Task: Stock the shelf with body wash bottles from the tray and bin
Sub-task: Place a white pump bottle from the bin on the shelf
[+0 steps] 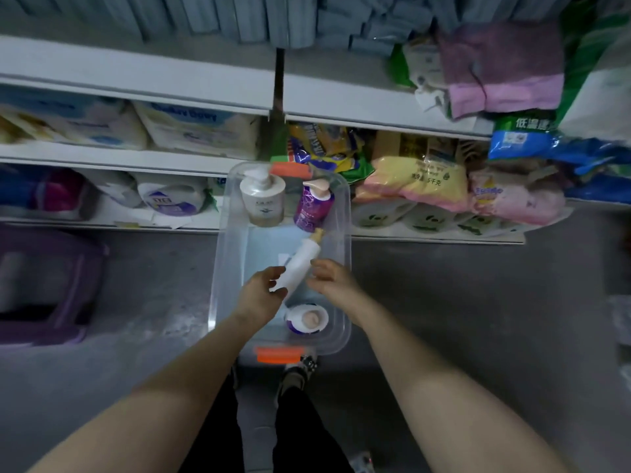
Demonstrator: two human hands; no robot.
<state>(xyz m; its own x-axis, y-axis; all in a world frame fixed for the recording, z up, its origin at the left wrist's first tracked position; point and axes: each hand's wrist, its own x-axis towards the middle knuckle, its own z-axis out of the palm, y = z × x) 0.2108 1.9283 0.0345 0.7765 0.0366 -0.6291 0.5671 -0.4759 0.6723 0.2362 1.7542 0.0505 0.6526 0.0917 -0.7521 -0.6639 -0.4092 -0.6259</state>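
- Body wash bottles are what this job turns on, and four of them show in the clear bin (343, 213) on the floor in front of the shelf (136, 158): a cream pump bottle (263, 203) and a purple pump bottle (312, 208) standing at the far end, a slim white bottle (302, 259) tilted in the middle, and a purple-and-white bottle (307, 319) seen from above at the near end.
- Progress, as a judgement: the stocking looks far from done. I cannot make out any of these bottles placed on the shelf; the visible levels hold diaper packs, rice bags, tissue rolls and folded cloths, and the rest is too blurred to read.
- Still to do: lift the slim white bottle clear of the bin, set it on the shelf, then deal with the other three. No separate tray can be identified; a purple-framed container (51, 285) sits on the floor to the left, its contents unclear.
- Left hand (261, 291): fingers and thumb curled round the lower end of the slim white bottle, gripping it, with the cap end pointing away toward the purple pump bottle.
- Right hand (333, 278): fingers loosely spread and relaxed, just beside the slim white bottle on its right; whether the fingertips actually touch it I cannot tell. It holds nothing.
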